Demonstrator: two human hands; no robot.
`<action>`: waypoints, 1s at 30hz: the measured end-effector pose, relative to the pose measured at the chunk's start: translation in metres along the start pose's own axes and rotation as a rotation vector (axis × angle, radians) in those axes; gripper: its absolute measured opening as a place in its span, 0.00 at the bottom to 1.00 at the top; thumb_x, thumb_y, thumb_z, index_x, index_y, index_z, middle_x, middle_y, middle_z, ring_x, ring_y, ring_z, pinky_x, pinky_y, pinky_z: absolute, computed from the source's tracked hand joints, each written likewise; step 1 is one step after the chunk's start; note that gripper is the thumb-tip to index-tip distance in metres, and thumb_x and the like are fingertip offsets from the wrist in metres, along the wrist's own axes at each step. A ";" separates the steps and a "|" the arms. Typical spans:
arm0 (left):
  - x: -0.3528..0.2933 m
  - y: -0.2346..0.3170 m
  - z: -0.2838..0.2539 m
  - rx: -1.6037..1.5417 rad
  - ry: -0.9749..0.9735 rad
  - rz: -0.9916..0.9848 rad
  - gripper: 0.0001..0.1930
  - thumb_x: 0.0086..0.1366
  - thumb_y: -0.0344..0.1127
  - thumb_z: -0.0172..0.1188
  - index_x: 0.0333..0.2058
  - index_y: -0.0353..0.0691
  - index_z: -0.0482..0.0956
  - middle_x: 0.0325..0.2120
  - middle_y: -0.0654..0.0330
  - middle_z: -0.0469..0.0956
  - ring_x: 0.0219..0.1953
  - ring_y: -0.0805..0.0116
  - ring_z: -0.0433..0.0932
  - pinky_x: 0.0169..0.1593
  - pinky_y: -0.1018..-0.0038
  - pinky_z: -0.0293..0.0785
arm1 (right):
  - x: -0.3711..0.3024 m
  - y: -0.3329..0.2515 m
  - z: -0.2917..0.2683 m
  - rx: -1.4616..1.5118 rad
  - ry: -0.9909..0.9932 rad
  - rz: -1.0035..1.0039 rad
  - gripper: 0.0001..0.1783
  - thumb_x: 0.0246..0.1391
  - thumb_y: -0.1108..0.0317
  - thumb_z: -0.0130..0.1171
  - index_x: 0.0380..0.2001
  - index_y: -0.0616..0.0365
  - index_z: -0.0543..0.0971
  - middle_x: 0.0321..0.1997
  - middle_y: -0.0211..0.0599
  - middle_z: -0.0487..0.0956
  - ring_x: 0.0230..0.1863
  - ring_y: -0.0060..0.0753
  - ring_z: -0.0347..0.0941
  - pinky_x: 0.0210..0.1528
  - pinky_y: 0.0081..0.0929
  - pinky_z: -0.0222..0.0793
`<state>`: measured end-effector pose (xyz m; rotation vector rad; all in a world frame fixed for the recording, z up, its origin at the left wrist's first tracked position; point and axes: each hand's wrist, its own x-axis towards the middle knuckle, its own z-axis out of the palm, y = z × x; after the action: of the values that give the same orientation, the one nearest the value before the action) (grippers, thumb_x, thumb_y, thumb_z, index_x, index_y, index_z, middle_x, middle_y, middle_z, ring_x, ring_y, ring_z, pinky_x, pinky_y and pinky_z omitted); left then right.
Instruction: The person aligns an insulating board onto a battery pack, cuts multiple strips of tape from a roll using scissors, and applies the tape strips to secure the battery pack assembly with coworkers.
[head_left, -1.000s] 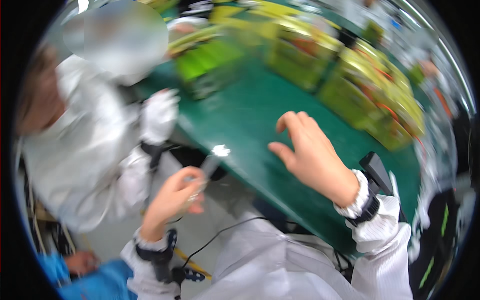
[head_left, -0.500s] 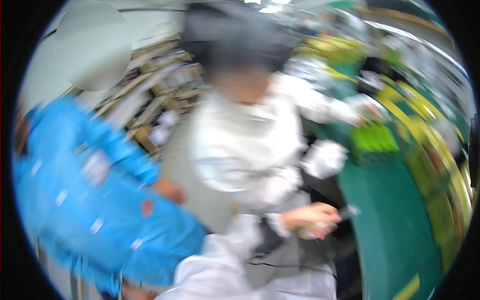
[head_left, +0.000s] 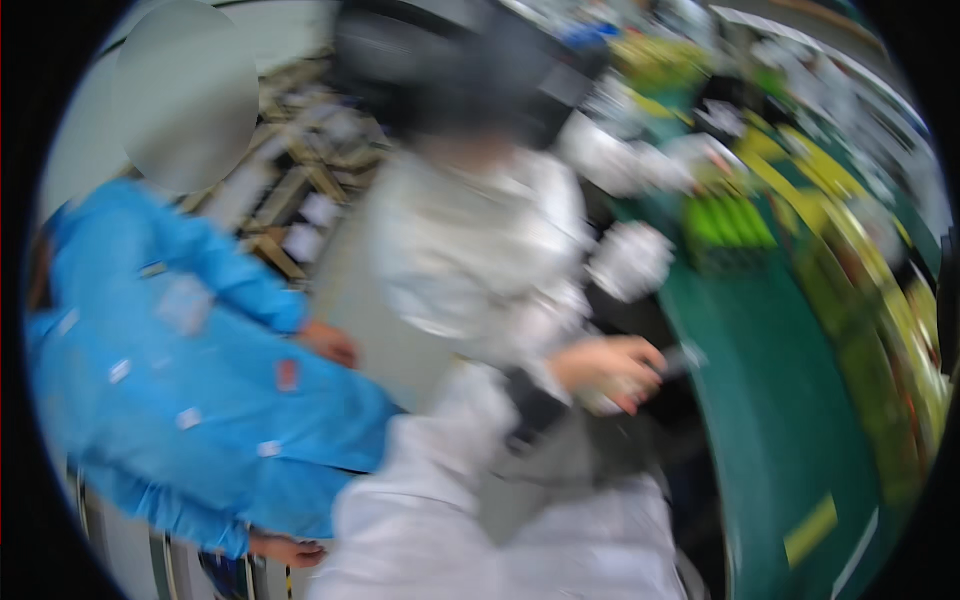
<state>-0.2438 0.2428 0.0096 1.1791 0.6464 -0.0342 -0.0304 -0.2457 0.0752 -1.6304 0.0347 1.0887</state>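
My left hand (head_left: 605, 370) reaches out from a white sleeve with a dark band at the wrist. Its fingers are curled together around a small pale item, too blurred to name. Just past the fingertips, by the edge of the green worktable (head_left: 770, 380), is a greyish, smeared shape (head_left: 685, 358); whether I hold it cannot be made out. My right hand does not show. Close to my left hand is a white-gloved hand (head_left: 632, 260) of a co-worker in white (head_left: 470, 240), who wears dark headgear.
A person in a blue coat (head_left: 210, 350) stands at the left. On the table are a tray of bright green pieces (head_left: 730, 220), a yellow strip (head_left: 811, 531) and, along the right, yellow-edged racks (head_left: 880, 330). Cluttered shelving (head_left: 300, 190) stands behind.
My left hand sits higher and slightly further left in the picture. The surroundings have also shifted left as the view moved. The hand's grip looks the same.
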 end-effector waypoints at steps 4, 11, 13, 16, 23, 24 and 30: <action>0.036 0.024 -0.003 0.295 -0.126 -0.156 0.09 0.60 0.36 0.53 0.35 0.37 0.70 0.22 0.62 0.72 0.16 0.76 0.73 0.19 0.81 0.71 | -0.007 0.011 0.044 0.001 -0.158 -0.312 0.45 0.34 0.59 0.69 0.55 0.60 0.59 0.17 0.28 0.62 0.11 0.24 0.61 0.11 0.21 0.53; 0.039 0.010 -0.007 0.165 -0.131 -0.179 0.10 0.65 0.39 0.47 0.35 0.37 0.69 0.23 0.62 0.74 0.16 0.79 0.74 0.20 0.85 0.72 | 0.060 -0.040 0.157 -0.076 -0.811 0.076 0.46 0.45 0.44 0.58 0.58 0.61 0.52 0.33 0.32 0.64 0.28 0.23 0.63 0.31 0.18 0.57; 0.037 0.007 -0.008 0.144 -0.141 -0.175 0.10 0.65 0.39 0.47 0.35 0.38 0.69 0.22 0.62 0.74 0.15 0.79 0.73 0.19 0.85 0.71 | 0.089 -0.038 0.177 -0.188 -0.857 0.014 0.45 0.47 0.42 0.56 0.55 0.65 0.53 0.31 0.30 0.64 0.26 0.19 0.62 0.28 0.16 0.59; 0.039 0.005 -0.005 0.129 -0.167 -0.151 0.10 0.65 0.39 0.47 0.34 0.38 0.69 0.21 0.62 0.74 0.14 0.80 0.71 0.17 0.86 0.68 | 0.113 -0.048 0.208 -0.348 -0.819 0.017 0.47 0.43 0.36 0.54 0.54 0.64 0.54 0.30 0.31 0.64 0.26 0.20 0.61 0.29 0.16 0.59; 0.041 0.006 -0.007 0.098 -0.182 -0.112 0.10 0.62 0.38 0.51 0.32 0.36 0.71 0.17 0.63 0.72 0.11 0.81 0.67 0.15 0.85 0.63 | 0.144 -0.054 0.247 -0.468 -0.747 0.005 0.47 0.44 0.36 0.53 0.50 0.67 0.55 0.28 0.31 0.64 0.26 0.19 0.60 0.27 0.16 0.60; 0.041 0.005 -0.008 0.096 -0.185 -0.102 0.10 0.62 0.38 0.51 0.32 0.36 0.71 0.17 0.63 0.72 0.11 0.81 0.66 0.15 0.85 0.62 | 0.145 -0.054 0.250 -0.478 -0.736 -0.011 0.50 0.45 0.37 0.53 0.55 0.73 0.51 0.27 0.32 0.65 0.26 0.19 0.62 0.27 0.18 0.61; 0.040 0.005 -0.010 0.121 -0.181 -0.140 0.09 0.62 0.39 0.51 0.32 0.38 0.70 0.17 0.67 0.71 0.11 0.83 0.65 0.14 0.87 0.59 | 0.146 -0.049 0.254 -0.492 -0.688 -0.052 0.46 0.47 0.42 0.55 0.53 0.73 0.54 0.28 0.34 0.66 0.25 0.19 0.61 0.26 0.17 0.59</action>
<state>-0.2138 0.2654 -0.0074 1.2293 0.5715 -0.2984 -0.0782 0.0436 0.0287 -1.5698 -0.7739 1.6517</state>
